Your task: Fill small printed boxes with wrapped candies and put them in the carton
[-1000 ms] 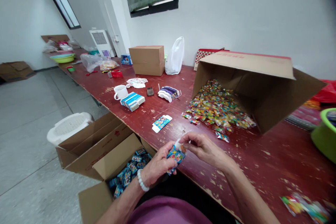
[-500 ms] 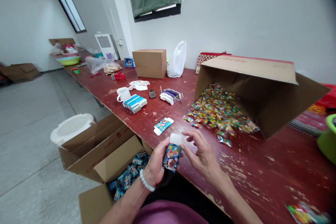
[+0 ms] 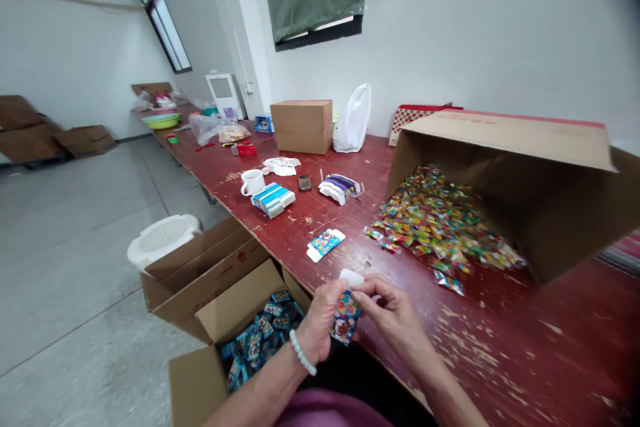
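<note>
My left hand [image 3: 323, 320] is closed around a small printed candy box [image 3: 345, 325], which is blue and colourful with a white top flap standing up. The fingers of my right hand [image 3: 393, 310] pinch at the box's top edge by the flap. Just beyond my hands, a flat blue carton [image 3: 326, 244] lies on the red table [image 3: 480, 333]. Many small wrapped candies [image 3: 440, 213] spill from a big cardboard box on its side [image 3: 505, 123]. Below my left arm, an open cardboard carton [image 3: 240, 303] holds many blue candy boxes [image 3: 263, 333].
Farther back on the table are a white mug [image 3: 253, 182], a blue-striped box [image 3: 273, 199], a phone [image 3: 305, 182], a purple-and-white packet [image 3: 341, 188], a closed carton [image 3: 301, 127] and a white plastic bag [image 3: 353, 119]. A white stool [image 3: 165, 237] stands on the floor at left.
My right hand has come in from beside the box and its fingers now pinch the top by the flap. The view has shifted left, so things appear farther right.
</note>
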`<action>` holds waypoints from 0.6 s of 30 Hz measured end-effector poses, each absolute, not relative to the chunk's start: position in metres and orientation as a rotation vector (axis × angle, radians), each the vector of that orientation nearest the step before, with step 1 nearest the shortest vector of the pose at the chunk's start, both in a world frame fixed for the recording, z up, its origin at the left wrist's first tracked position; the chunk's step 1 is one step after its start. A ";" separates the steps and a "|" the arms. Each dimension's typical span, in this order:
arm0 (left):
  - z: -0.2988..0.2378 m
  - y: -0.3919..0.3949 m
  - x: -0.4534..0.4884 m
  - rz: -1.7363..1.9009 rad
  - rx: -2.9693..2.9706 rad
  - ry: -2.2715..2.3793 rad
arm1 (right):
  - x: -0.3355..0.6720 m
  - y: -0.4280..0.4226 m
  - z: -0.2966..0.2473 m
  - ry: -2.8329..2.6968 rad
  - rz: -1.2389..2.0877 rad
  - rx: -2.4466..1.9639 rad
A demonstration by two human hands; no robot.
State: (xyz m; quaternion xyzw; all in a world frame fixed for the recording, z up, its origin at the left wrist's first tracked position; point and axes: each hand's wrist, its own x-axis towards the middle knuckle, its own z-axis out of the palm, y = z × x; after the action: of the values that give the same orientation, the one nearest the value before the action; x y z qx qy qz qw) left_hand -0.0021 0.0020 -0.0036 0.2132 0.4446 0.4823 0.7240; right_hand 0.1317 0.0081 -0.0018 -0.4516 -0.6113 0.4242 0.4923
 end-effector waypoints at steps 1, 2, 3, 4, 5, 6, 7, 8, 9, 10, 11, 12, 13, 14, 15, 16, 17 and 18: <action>-0.005 0.001 -0.001 1.061 0.494 0.972 | 0.131 0.010 -0.003 -1.381 1.116 -1.104; -0.006 0.001 -0.001 1.053 0.510 0.962 | 0.131 0.012 -0.005 -1.278 1.176 -1.109; -0.005 0.000 0.000 1.044 0.515 0.954 | 0.130 0.013 -0.007 -1.197 1.211 -1.113; -0.005 0.000 0.000 1.031 0.508 0.941 | 0.131 0.014 -0.009 -1.157 1.233 -1.119; -0.004 0.000 -0.001 1.009 0.494 0.924 | 0.131 0.014 -0.010 -1.158 1.248 -1.127; -0.003 0.000 -0.001 0.985 0.474 0.904 | 0.133 0.014 -0.010 -1.194 1.255 -1.135; -0.002 0.000 -0.002 0.964 0.451 0.881 | 0.135 0.014 -0.010 -1.255 1.245 -1.139; -0.001 0.001 -0.003 0.949 0.428 0.858 | 0.137 0.013 -0.010 -1.333 1.213 -1.138; -0.001 0.001 -0.004 0.940 0.410 0.835 | 0.139 0.013 -0.009 -1.424 1.160 -1.128; -0.002 0.002 -0.005 0.940 0.398 0.821 | 0.141 0.012 -0.008 -1.515 1.100 -1.112; -0.002 0.003 -0.005 0.945 0.395 0.818 | 0.143 0.011 -0.007 -1.596 1.048 -1.093; -0.003 0.003 -0.005 0.949 0.403 0.820 | 0.144 0.011 -0.006 -1.661 1.021 -1.078; -0.004 0.003 -0.005 0.955 0.419 0.835 | 0.145 0.010 -0.006 -1.700 1.016 -1.075; -0.005 0.003 -0.004 0.964 0.440 0.859 | 0.145 0.010 -0.006 -1.709 1.023 -1.084; -0.005 0.003 -0.003 0.979 0.463 0.884 | 0.144 0.010 -0.006 -1.700 1.034 -1.101; -0.006 0.002 -0.003 0.993 0.485 0.903 | 0.143 0.011 -0.006 -1.687 1.043 -1.121; -0.006 0.002 -0.002 1.001 0.508 0.914 | 0.142 0.011 -0.006 -1.674 1.052 -1.142; -0.005 0.001 -0.001 1.000 0.533 0.914 | 0.142 0.012 -0.005 -1.661 1.071 -1.157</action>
State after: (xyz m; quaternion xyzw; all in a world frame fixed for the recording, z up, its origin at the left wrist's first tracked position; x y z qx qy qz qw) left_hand -0.0011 0.0007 -0.0051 0.2438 0.4178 0.4572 0.7463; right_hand 0.1416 0.0121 -0.0050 -0.4599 -0.6607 0.4260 0.4128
